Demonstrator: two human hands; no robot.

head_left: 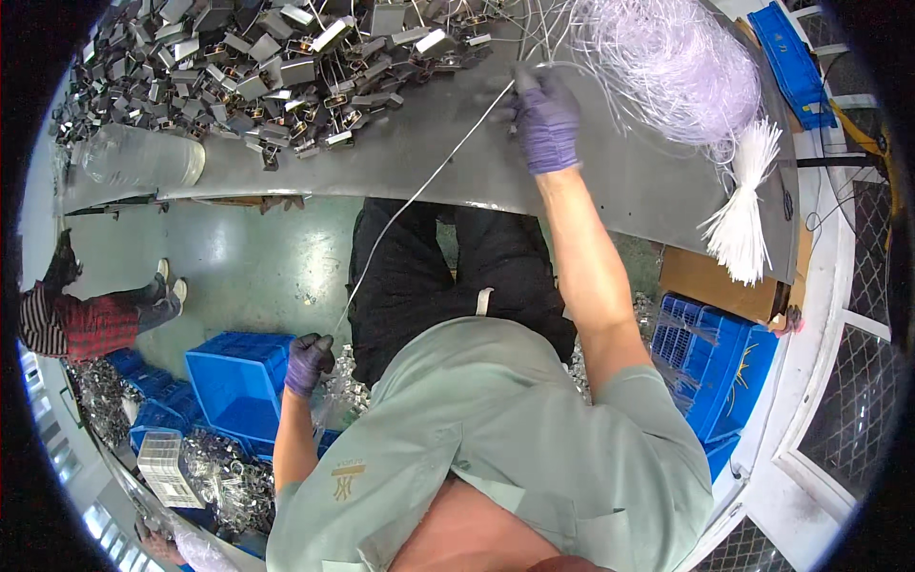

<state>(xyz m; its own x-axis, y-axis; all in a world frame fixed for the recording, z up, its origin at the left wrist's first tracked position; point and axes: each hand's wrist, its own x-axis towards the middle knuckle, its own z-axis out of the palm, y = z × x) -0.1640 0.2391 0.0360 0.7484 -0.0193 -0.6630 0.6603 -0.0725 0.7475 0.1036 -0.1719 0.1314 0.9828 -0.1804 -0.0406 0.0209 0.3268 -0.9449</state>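
A thin pale cord (419,195) runs taut on a slant from the worktable down past its front edge. Its lower end is in my left hand (309,364), a gloved fist low at the left beside a blue crate. Over the table, my right hand (545,119) is closed on the upper part of the cord; its fingertips are slightly blurred. Both gloves are purple with dark fingers. Just right of that hand lies a big tangled heap of clear, violet-tinted strands (667,71). More thin strands loop at the table's far side, above my right hand.
Dark metal clip-like parts (276,71) are piled on the table (429,143) at the far left, near a clear plastic jar (143,157). White cable ties (748,205) hang over the right edge. Blue crates (238,381) stand on both sides. Another person (95,319) is at the left.
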